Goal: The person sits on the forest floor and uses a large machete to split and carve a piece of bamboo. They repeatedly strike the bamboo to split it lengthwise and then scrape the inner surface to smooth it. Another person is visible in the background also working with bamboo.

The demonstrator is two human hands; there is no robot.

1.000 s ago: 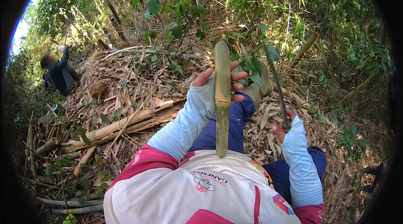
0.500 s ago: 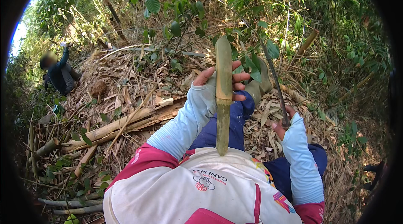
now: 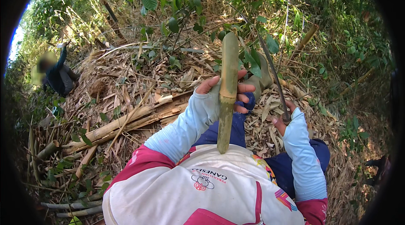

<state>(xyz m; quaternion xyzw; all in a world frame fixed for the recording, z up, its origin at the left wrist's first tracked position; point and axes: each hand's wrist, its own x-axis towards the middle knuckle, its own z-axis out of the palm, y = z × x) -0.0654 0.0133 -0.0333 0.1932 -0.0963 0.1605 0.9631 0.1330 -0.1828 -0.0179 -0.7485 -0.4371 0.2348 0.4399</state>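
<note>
My left hand (image 3: 207, 103), in a light blue sleeve that covers the palm, holds a short piece of green bamboo (image 3: 228, 67). The thumb lies on its left side and the spread fingers come round from behind on the right. The piece stands nearly upright, with a paler ring at its joint and its lower end against my shirt (image 3: 177, 189). My right hand (image 3: 280, 124) is closed around the handle end of a machete (image 3: 273, 67). Its long dark blade points up and to the left, apart from the bamboo. Leaves partly cover the blade's far end.
Split bamboo poles (image 3: 122, 126) lie on dry leaf litter (image 3: 122, 94) to the left. My blue-trousered legs and a boot (image 3: 265, 75) are just beyond my hands. Leafy stems (image 3: 173, 24) hang ahead. Another person (image 3: 61, 75) sits at the far left with an arm raised.
The bamboo piece has tipped slightly, its top shifting right and showing a rounder face. My right hand and the machete have risen a little.
</note>
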